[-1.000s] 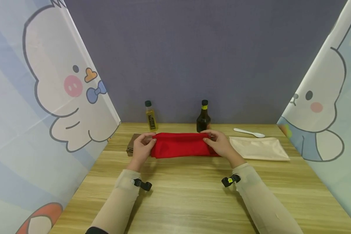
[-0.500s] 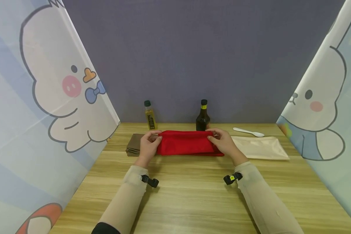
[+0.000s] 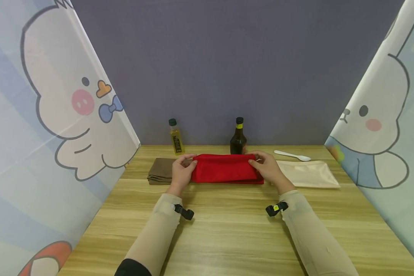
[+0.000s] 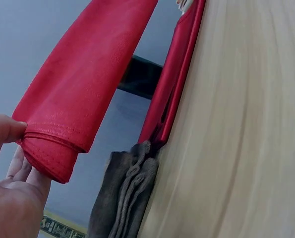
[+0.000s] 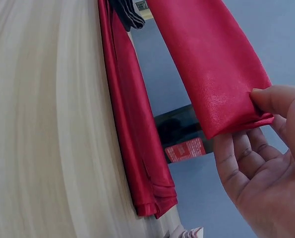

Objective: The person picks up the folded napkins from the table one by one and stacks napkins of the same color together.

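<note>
A folded red cloth (image 3: 224, 168) is stretched between my hands, raised off the table. My left hand (image 3: 182, 173) pinches its left end, thumb on the near face and fingers behind. At the opposite end my right hand (image 3: 270, 168) pinches the corner in the same way. Below it, a second folded red cloth (image 5: 137, 129) lies on the table; both wrist views show a gap between the two. Partly behind my left hand is a folded brown cloth (image 3: 160, 171). To the right of my right hand lies a folded cream cloth (image 3: 307, 174).
At the back of the wooden table (image 3: 227, 230) stand an oil bottle (image 3: 176, 140) with a green cap and a dark sauce bottle (image 3: 238, 142). A white spoon (image 3: 291, 155) lies behind the cream cloth. A grey panel (image 3: 241, 69) closes off the back.
Both hands have carried the raised red cloth to the right, the left hand farther than the right. More of the brown cloth now shows.
</note>
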Action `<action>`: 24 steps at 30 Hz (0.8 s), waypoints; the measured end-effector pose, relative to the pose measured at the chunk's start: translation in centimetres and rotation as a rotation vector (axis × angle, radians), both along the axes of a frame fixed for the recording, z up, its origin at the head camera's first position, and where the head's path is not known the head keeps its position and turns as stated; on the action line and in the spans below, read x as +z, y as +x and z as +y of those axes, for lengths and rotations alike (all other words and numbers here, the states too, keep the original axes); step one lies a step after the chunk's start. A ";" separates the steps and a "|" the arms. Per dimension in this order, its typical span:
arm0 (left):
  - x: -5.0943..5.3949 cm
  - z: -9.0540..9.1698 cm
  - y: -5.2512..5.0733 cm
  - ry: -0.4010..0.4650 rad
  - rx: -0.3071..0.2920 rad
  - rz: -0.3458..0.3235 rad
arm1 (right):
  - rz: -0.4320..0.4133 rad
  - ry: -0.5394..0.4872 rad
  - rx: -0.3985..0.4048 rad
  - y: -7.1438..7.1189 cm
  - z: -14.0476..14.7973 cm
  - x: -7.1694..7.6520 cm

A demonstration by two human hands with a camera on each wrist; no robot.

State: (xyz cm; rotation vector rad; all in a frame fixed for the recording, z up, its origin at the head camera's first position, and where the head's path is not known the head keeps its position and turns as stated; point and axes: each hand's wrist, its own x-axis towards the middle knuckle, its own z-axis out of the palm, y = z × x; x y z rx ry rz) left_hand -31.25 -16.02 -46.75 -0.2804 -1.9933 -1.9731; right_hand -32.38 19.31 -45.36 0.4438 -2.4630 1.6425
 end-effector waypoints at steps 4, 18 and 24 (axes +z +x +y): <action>-0.3 0.5 -0.4 -0.003 0.013 0.020 | -0.024 -0.030 -0.003 -0.2 0.4 -0.2; -1.2 1.7 -1.1 0.029 0.030 0.003 | -0.053 -0.020 -0.033 -0.5 1.5 -0.6; -1.7 1.8 -1.3 0.037 0.011 -0.043 | -0.070 0.002 -0.031 -0.6 1.8 -0.8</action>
